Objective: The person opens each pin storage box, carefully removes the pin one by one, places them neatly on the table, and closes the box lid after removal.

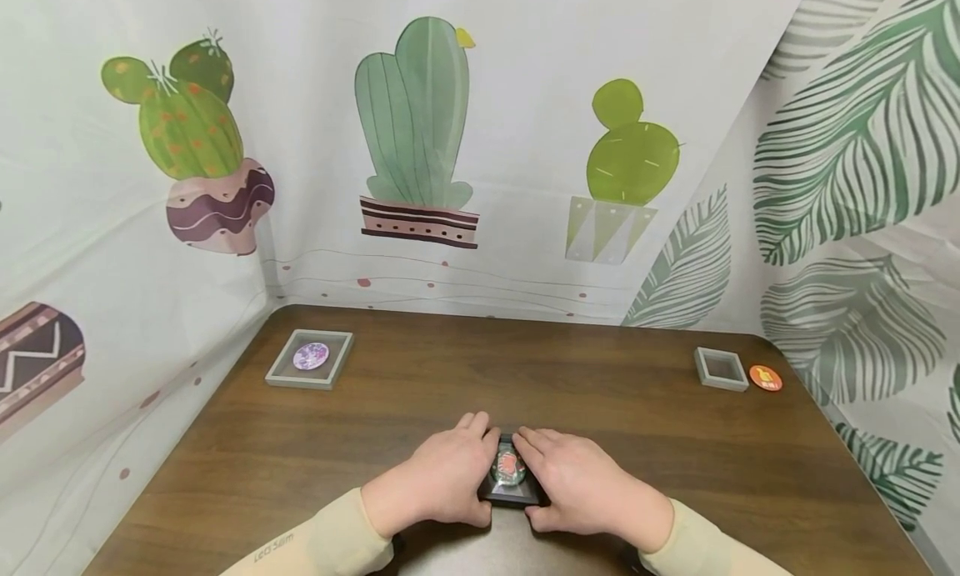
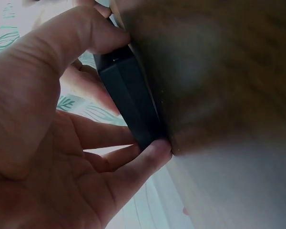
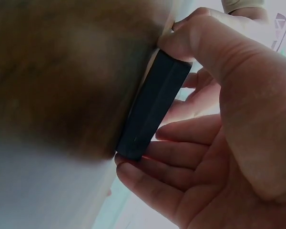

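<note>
A small black square tray (image 1: pixel 513 499) lies on the table near its front edge, with a round dark green and red badge (image 1: pixel 509 468) inside it. My left hand (image 1: pixel 453 472) grips the tray's left side, thumb at the near corner and fingers toward the far one. On the opposite side, my right hand (image 1: pixel 576 483) holds it the same way. Both wrist views show the black side wall (image 2: pixel 128 93) between thumb and fingertips, low against the tabletop. Part of the tray's left and right edges is hidden under the hands.
At the back left, a grey square frame (image 1: pixel 298 383) surrounds a round purple badge (image 1: pixel 311 356). A smaller grey frame (image 1: pixel 722 385) is at the back right, beside an orange round badge (image 1: pixel 766 378). Cactus-printed cloth (image 1: pixel 525 142) hangs behind the brown table (image 1: pixel 510 351).
</note>
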`<state>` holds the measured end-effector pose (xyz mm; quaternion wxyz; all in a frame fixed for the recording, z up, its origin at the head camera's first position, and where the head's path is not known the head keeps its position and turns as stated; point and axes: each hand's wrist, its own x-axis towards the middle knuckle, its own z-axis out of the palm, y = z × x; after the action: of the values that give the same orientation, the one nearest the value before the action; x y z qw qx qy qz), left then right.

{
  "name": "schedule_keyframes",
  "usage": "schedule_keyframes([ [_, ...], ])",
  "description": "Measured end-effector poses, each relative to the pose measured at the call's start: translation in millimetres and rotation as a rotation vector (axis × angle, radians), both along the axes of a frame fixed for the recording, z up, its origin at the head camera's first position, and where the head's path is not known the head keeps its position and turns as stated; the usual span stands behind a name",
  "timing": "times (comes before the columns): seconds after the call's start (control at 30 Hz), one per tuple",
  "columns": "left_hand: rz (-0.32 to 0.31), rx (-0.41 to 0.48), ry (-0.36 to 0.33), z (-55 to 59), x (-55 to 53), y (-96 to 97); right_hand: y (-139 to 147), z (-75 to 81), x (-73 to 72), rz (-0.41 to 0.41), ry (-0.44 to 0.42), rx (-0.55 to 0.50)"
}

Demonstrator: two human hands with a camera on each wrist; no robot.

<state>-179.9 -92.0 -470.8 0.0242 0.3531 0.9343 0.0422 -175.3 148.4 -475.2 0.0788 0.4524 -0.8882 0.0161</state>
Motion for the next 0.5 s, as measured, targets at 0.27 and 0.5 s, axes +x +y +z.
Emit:
schedule_keyframes([
  [0.27, -0.032, -0.048, 0.057, 2.2, 1.4, 1.2, -2.4, -1.4, 1.3, -0.021, 0.004, -0.014],
  [0.5, -0.036, -0.050, 0.062, 2.3, 0.3, 1.4, -2.0, -2.1, -1.1, -0.018, -0.019, -0.017],
])
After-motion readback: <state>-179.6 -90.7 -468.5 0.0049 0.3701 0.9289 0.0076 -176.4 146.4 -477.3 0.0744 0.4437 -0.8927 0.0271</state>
